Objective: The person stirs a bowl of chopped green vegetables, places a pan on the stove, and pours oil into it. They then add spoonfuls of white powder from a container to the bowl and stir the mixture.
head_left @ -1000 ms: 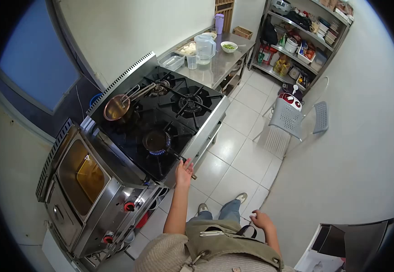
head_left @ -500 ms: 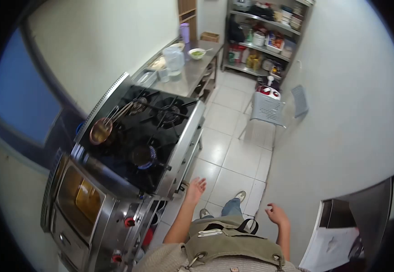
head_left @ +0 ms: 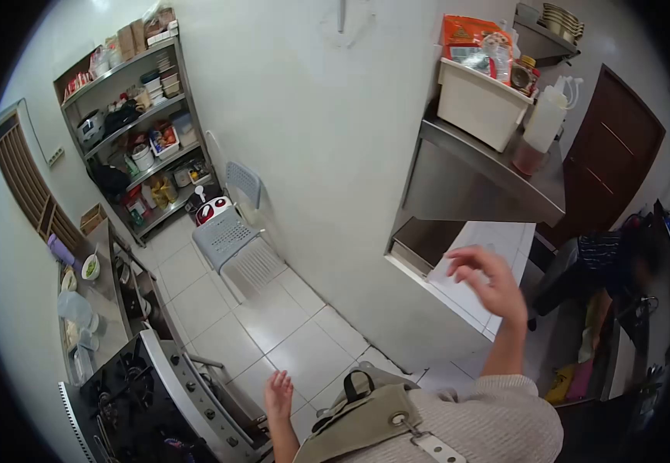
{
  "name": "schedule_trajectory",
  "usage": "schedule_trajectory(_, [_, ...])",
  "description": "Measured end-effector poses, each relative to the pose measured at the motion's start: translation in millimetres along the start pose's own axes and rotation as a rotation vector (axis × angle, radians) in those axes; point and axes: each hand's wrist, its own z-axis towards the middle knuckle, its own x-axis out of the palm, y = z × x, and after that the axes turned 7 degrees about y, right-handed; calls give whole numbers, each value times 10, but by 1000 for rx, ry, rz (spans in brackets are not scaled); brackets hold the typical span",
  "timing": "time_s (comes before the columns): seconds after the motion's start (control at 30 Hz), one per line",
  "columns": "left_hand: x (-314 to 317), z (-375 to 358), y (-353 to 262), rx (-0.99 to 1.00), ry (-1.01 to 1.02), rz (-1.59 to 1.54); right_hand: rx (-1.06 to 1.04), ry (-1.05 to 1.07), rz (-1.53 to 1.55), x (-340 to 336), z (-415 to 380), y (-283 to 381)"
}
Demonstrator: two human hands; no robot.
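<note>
My left hand [head_left: 278, 395] hangs low over the tiled floor, to the right of the stove [head_left: 150, 386]. Its fingers are loosely spread with nothing in them. Raised in front of me, my right hand [head_left: 485, 282] overlaps a white tiled ledge [head_left: 504, 239] in the wall opening. Its fingers are bent and apart from the thumb, and it holds nothing. Above that hand is a steel shelf [head_left: 489, 174]. On the shelf stand a cream plastic bin [head_left: 483, 104] with packets and jars, and a squeeze bottle [head_left: 541, 127] with some reddish liquid.
A grey chair [head_left: 231, 235] stands by the wall, a red and white item behind its seat. Loaded metal shelving [head_left: 130, 139] fills the far corner. At left, a steel table [head_left: 107, 297] carries a bowl [head_left: 91, 267] and a clear pitcher [head_left: 76, 309]. Another person [head_left: 605, 258] bends over at right.
My view has swung right, from the stove to the wall opening and shelf. My right hand has risen from beside my waist to the ledge; my left stays low.
</note>
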Motion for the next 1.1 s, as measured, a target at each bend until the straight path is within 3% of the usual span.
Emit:
schedule_trajectory(0.17, [3,-110,-266,222,-58,-8,-607,-467,11,-954,-292,-40])
schedule_trajectory(0.23, [-69,-195,-215,232,-120,-9,-698,-577,82,-1342,-259,-4])
schedule_trajectory(0.3, [-131,-303,-121,305,-282,-118,-572,-830,111,-1792,-152,-186])
schedule_trajectory(0.4, [-298,-376,144,351,-362,-218,-316,-942,-9,-2449,252,-573])
schedule_trajectory(0.57, [81,-304,503,392,-410,-291,127,-924,-8,-3385,790,-1853])
schedule_trajectory(0.87, [1144,211,1076,341,-234,-164,135,-778,-109,-3542,1129,-2130])
schedule_trajectory(0.97, [1290,251,1374,291,-185,-112,-10,-818,-249,-3462,1173,-2221])
schedule_trajectory(1.1, [1337,145,1671,167,-171,-83,56,-762,-313,-3527,1172,-2313])
